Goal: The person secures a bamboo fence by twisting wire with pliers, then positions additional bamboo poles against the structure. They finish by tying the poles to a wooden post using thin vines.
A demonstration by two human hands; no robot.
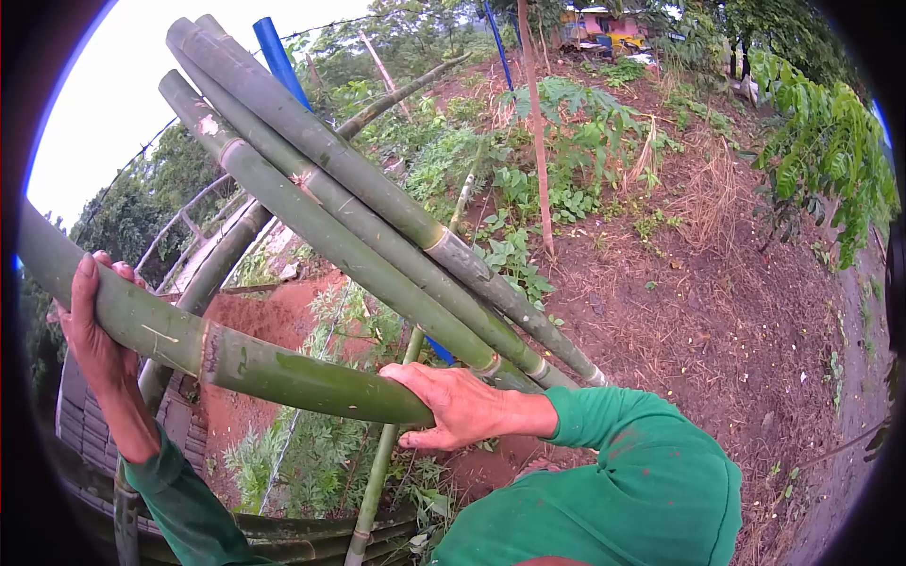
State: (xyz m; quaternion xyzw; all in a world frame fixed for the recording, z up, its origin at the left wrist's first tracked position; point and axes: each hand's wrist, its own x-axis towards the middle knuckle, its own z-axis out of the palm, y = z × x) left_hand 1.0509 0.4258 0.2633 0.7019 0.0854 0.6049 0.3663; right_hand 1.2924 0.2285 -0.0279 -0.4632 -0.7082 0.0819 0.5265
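A thick green bamboo pole (283,377) lies across the front of me, with a brown ringed joint near its middle. At the left, my left hand (99,325) is wrapped round it from below, thumb up along its near side. My right hand (453,406) grips the pole's right end, thumb and fingers apart around it. Beyond it, several more green bamboo poles (349,250) rest side by side, slanting from upper left down to lower right. What supports their lower ends is partly hidden by my right arm.
A thin upright bamboo stake (377,481) stands below the poles. A blue pipe (280,61) and a wooden post (536,123) rise behind. Grey stacked blocks (80,424) are at lower left. Barbed wire crosses the upper left. Sloping brown soil (661,321) spreads to the right.
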